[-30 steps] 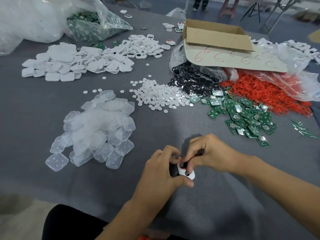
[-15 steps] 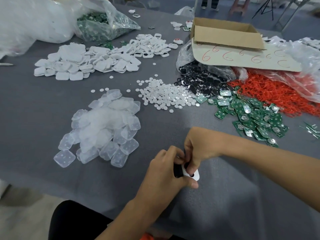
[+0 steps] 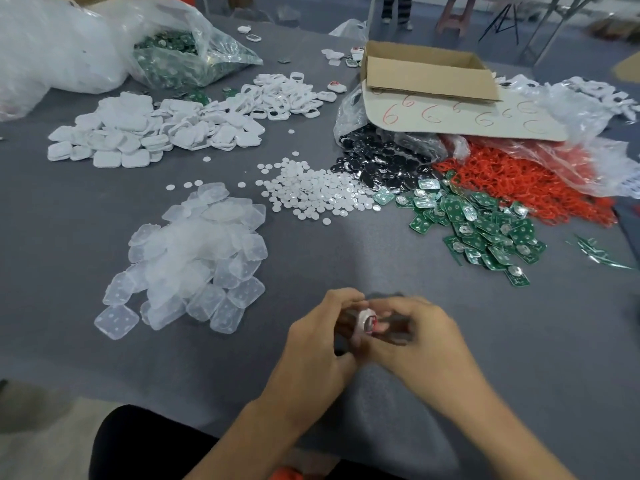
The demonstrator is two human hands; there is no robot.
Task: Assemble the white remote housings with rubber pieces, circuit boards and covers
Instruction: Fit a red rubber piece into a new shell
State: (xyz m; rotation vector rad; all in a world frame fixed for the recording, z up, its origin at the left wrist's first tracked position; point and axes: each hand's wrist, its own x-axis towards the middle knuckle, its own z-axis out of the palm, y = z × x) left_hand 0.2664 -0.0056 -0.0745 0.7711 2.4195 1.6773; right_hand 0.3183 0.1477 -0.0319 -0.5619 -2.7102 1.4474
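Observation:
Both hands hold one small white remote housing (image 3: 366, 319) with a red part showing, low in the middle of the grey table (image 3: 69, 209). My left hand (image 3: 318, 344) grips it from the left and my right hand (image 3: 419, 341) from the right, fingers closed around it; the hands are blurred. Translucent rubber pieces (image 3: 194, 258) are heaped to the left. Green circuit boards (image 3: 481, 230) lie to the right. White covers (image 3: 145, 133) and white frames (image 3: 284, 95) are piled at the back left.
Small white discs (image 3: 315, 192), black pieces (image 3: 384, 161) and red rings (image 3: 530, 181) lie mid-table. A cardboard box (image 3: 426, 74) stands behind them. Plastic bags (image 3: 180, 53) sit at the back left. The table's near edge runs above my dark lap (image 3: 145, 448).
Both hands have lifted the housing off the table and tilted it so its red face shows. My right hand has swung from above the housing to its right side.

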